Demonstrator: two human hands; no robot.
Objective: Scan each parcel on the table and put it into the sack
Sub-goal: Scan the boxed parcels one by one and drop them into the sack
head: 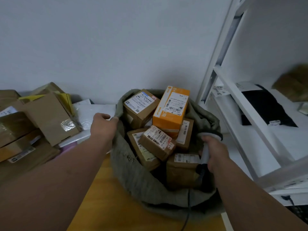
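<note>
A grey-green sack (140,185) stands open in the middle, filled with several parcels. Among them are an orange box (168,120) at the back and brown labelled boxes, one (156,144) lying on top in the centre. My left hand (102,125) pinches the sack's rim at its left edge. My right hand (216,152) grips the handle of a grey barcode scanner (205,150) over the sack's right side, its cable hanging down. On the table at left lies a pile of brown cardboard parcels (48,117).
A white padded envelope (93,112) and yellow envelopes (66,99) lie behind the pile. The wooden tabletop (103,202) shows below the sack. A white metal shelf (250,114) stands at right, holding a black bag (265,105) and a brown parcel.
</note>
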